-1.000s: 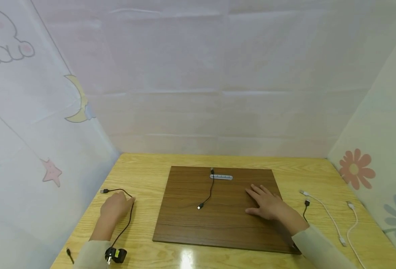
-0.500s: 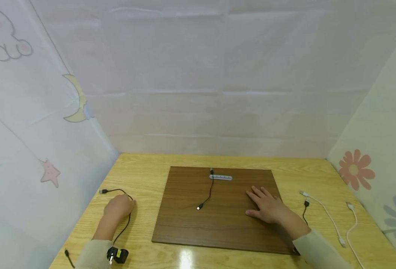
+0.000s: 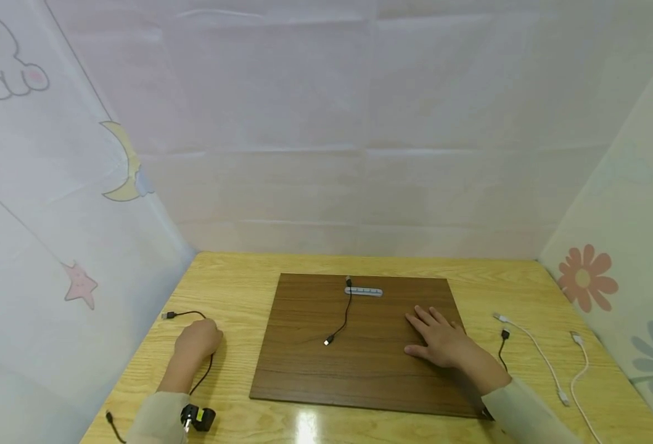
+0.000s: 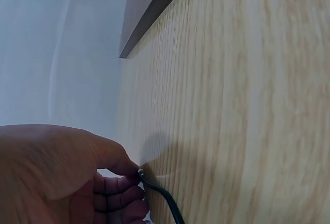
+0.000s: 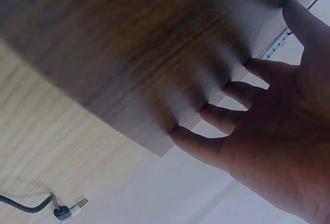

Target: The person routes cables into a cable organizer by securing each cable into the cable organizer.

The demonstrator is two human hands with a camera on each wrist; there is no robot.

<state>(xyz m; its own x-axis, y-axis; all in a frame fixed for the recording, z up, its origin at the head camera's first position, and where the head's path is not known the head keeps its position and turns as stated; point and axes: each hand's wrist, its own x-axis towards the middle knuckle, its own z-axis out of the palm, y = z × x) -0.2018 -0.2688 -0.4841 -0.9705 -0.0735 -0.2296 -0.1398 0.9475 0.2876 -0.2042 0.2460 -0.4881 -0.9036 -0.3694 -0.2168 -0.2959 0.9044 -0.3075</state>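
On the left of the table, my left hand (image 3: pixel 197 340) pinches a black USB cable (image 4: pixel 167 198) between thumb and curled fingers. In the head view the cable's plug (image 3: pixel 169 315) lies beyond that hand, and its other stretch runs back toward the wrist. My right hand (image 3: pixel 436 340) rests with fingers spread on the dark brown board (image 3: pixel 304 376); its fingertips touch the surface in the right wrist view. A short black cable (image 3: pixel 346 317) lies on the board, one end over a pale slotted strip, probably a cable holder (image 3: pixel 366 291).
Right of the board lie a black cable (image 3: pixel 505 336) and two white cables (image 3: pixel 539 351) (image 3: pixel 579 370). Another black cable end (image 3: pixel 111 420) lies at the front left. A black wrist camera (image 3: pixel 201 418) sits on the left sleeve. Printed cloth walls enclose the table's (image 3: pixel 237 277) back and sides.
My left hand has closed on the black cable's middle and shifted slightly right, covering more of it. The right hand stays on the board.
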